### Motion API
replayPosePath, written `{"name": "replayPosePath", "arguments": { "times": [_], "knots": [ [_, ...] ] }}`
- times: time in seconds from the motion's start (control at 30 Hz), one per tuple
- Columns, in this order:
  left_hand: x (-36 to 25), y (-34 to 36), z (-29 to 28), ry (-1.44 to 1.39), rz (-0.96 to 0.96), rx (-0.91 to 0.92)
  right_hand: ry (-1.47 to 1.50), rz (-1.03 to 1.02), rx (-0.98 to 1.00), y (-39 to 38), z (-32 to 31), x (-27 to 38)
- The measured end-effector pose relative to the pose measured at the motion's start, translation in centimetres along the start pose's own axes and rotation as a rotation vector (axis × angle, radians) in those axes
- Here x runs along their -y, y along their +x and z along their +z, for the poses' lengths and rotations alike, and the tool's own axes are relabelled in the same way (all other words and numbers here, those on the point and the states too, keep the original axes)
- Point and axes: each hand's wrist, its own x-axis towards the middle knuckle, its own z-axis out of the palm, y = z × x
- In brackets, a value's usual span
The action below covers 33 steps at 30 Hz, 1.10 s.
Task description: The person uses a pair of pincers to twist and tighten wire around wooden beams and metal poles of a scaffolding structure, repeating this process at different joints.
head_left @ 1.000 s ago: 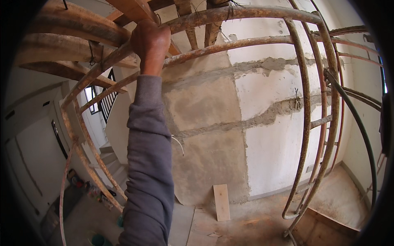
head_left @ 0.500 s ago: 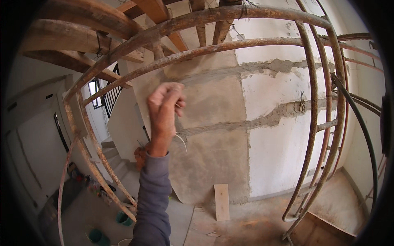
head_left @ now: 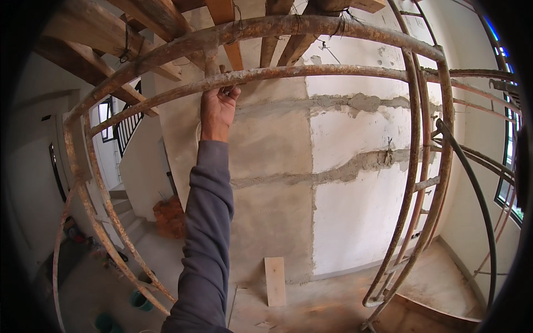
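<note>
My left hand point(head_left: 217, 111) is raised on a dark grey sleeve, directly under the lower rail of a rusty scaffold frame point(head_left: 311, 71). Its fingers are curled and closed. One fingertip seems to show above the rail, which covers part of the hand. What the fingers grip is hidden. A thin white cord or wire point(head_left: 198, 131) bends beside the wrist; I cannot tell whether the hand holds it. Close overhead lie wooden beams point(head_left: 224, 33) with dark tie wire around some of them. My right hand is out of view.
Behind the frame stands a wall point(head_left: 269, 222), part grey plaster, part white. A board point(head_left: 275, 282) leans at its foot. Scaffold uprights point(head_left: 413, 183) and a dark hose point(head_left: 482, 191) are on the right. Stairs, red bricks point(head_left: 169, 217) and green buckets point(head_left: 141, 300) are lower left.
My left hand has gone up from in front of the plastered wall to the lower scaffold rail. The view has shifted, and the scaffold appears further left.
</note>
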Motion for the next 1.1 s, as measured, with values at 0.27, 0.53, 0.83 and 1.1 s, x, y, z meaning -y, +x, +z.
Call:
{"name": "replayPosePath", "arguments": {
  "times": [0.27, 0.53, 0.83, 1.1],
  "knots": [
    [0.7, 4.5, 2.7, -0.04, 0.1, 0.179, -0.031, -0.012, -0.091, -0.6, 0.9, -0.2],
    [0.5, 7.5, 2.8, 0.015, 0.163, 0.295, -0.034, -0.026, -0.166, -1.1, 1.8, -0.8],
    [-1.0, 8.9, 1.9, -0.321, -0.121, 0.666, -0.033, -0.036, -0.215, -1.7, 2.8, -1.6],
    [-1.8, 7.4, 3.1, -0.27, -0.152, 0.672, -0.044, -0.043, -0.235, -1.7, 3.1, -1.9]
  ]
}}
